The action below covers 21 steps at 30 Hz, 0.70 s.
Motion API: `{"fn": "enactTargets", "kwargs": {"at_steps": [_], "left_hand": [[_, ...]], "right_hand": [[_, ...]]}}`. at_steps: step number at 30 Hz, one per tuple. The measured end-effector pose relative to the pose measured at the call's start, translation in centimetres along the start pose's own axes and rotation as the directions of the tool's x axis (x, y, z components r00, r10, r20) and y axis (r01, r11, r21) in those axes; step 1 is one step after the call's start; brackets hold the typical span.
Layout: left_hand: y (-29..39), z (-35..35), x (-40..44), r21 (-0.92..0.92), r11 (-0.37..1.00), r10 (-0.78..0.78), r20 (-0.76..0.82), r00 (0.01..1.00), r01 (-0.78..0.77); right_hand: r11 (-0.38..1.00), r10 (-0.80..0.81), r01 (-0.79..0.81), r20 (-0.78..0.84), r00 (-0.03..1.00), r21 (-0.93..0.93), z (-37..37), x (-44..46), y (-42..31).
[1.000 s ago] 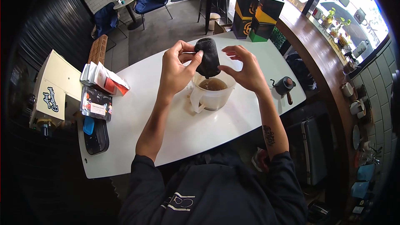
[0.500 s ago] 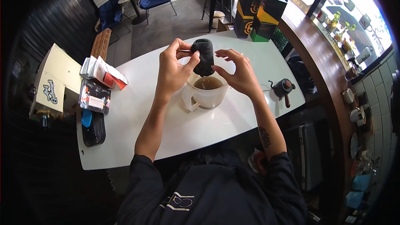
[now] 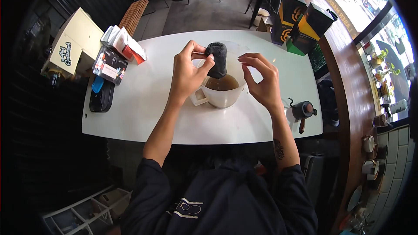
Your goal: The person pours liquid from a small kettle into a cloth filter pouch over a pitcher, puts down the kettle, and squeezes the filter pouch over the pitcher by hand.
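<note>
My left hand [image 3: 188, 72] pinches the edge of a small dark fabric bundle [image 3: 217, 61], rounded and longer than wide, between thumb and fingers. The bundle hangs upright above a translucent white plastic jug [image 3: 221, 100]. Brown liquid [image 3: 222, 82] fills part of the jug, whose handle points to the left. To the right of the bundle, my right hand [image 3: 263, 80] hovers with fingers curved and thumb apart, holding nothing and not touching the bundle. Its fingertips are near the jug's rim.
The jug stands on a white table [image 3: 152, 56]. A dark gooseneck kettle [image 3: 302, 111] sits at the table's right. To the left are pouches [image 3: 126, 48], a black case [image 3: 101, 98] and a cream cabinet [image 3: 74, 39]. Black boxes [image 3: 307, 26] stand at the back right.
My right hand has moved away from the bundle to the right, widening the gap. My left hand still grips the bundle. The whole view has shifted with my head.
</note>
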<state>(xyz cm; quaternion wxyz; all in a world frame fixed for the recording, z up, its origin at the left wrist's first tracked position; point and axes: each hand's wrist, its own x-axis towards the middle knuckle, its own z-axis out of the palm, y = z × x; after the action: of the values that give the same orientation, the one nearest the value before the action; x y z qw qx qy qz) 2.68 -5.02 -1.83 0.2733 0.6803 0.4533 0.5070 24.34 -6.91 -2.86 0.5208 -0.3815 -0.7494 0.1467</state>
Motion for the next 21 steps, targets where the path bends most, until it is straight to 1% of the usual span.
{"fn": "enactTargets", "kwargs": {"at_steps": [2, 3, 4, 5, 6, 7, 9, 10, 12, 13, 14, 15, 16, 18, 20, 21], "left_hand": [[0.1, 0.2, -0.4, 0.022, 1.0, 0.013, -0.029, 0.999, -0.013], [0.2, 0.4, -0.5, 0.028, 1.0, 0.008, -0.037, 0.999, -0.007], [0.3, 0.5, -0.6, -0.002, 1.0, 0.029, -0.072, 0.997, -0.029], [0.3, 0.6, -0.6, -0.032, 0.998, 0.048, -0.11, 0.993, -0.052], [0.4, 0.5, -0.4, -0.026, 0.999, 0.042, -0.121, 0.992, -0.045], [0.7, 0.4, -0.4, -0.07, 0.997, 0.022, -0.12, 0.992, -0.031], [1.4, -0.3, -0.1, -0.141, 0.99, -0.026, -0.102, 0.994, 0.012], [1.8, -0.6, 0.0, -0.135, 0.991, -0.032, -0.108, 0.994, 0.017], [2.3, -1.1, 0.4, -0.23, 0.973, -0.033, -0.108, 0.994, 0.007], [2.6, -1.4, 0.6, -0.244, 0.969, -0.047, -0.079, 0.996, 0.026], [2.8, -1.6, 0.7, -0.241, 0.97, -0.053, -0.082, 0.995, 0.031], [2.9, -1.7, 0.8, -0.268, 0.963, -0.049, -0.057, 0.997, 0.032], [3.1, -1.7, 1.0, -0.295, 0.955, -0.043, -0.03, 0.999, 0.032], [3.3, -1.6, 1.3, -0.296, 0.954, -0.052, 0.0, 0.999, 0.05], [3.2, -1.5, 1.5, -0.301, 0.951, -0.064, 0.034, 0.997, 0.071], [3.0, -1.4, 1.7, -0.294, 0.955, -0.038, 0.041, 0.998, 0.048]], "right_hand": [[0.995, 0.089, -0.095, 0.162, 0.983, 0.032, 0.2, -0.1, 0.7], [0.999, 0.04, -0.038, 0.196, 0.98, -0.016, 0.2, -0.1, 0.9], [0.999, 0.035, -0.034, 0.204, 0.978, -0.007, 0.2, -0.1, 0.9], [0.998, 0.038, -0.048, 0.188, 0.981, 0.046, 0.0, 0.1, 0.7], [0.993, 0.045, -0.062, 0.173, 0.984, 0.098, -0.2, 0.4, 0.4], [0.989, 0.076, -0.099, 0.205, 0.976, 0.105, -0.5, 0.9, 0.6], [0.986, 0.102, -0.129, 0.229, 0.968, 0.108, -0.7, 2.1, 0.6], [0.982, 0.127, -0.156, 0.242, 0.962, 0.103, -0.7, 2.7, 0.7], [0.986, 0.119, -0.147, 0.28, 0.953, 0.081, -0.7, 3.4, 1.1], [0.991, 0.078, -0.111, 0.342, 0.936, 0.078, -0.7, 3.8, 1.3], [0.994, 0.039, -0.077, 0.403, 0.915, 0.078, -0.6, 4.1, 1.5], [0.993, 0.046, -0.088, 0.439, 0.897, 0.076, -0.6, 4.3, 1.5], [0.993, 0.049, -0.093, 0.441, 0.896, 0.078, -0.4, 4.7, 1.5], [0.954, 0.017, -0.158, 0.482, 0.876, 0.254, -0.3, 5.5, 1.4], [0.943, 0.029, -0.19, 0.499, 0.866, 0.274, -0.3, 6.2, 1.2], [0.931, 0.033, -0.213, 0.516, 0.856, 0.295, -0.1, 6.4, 1.2]]}}
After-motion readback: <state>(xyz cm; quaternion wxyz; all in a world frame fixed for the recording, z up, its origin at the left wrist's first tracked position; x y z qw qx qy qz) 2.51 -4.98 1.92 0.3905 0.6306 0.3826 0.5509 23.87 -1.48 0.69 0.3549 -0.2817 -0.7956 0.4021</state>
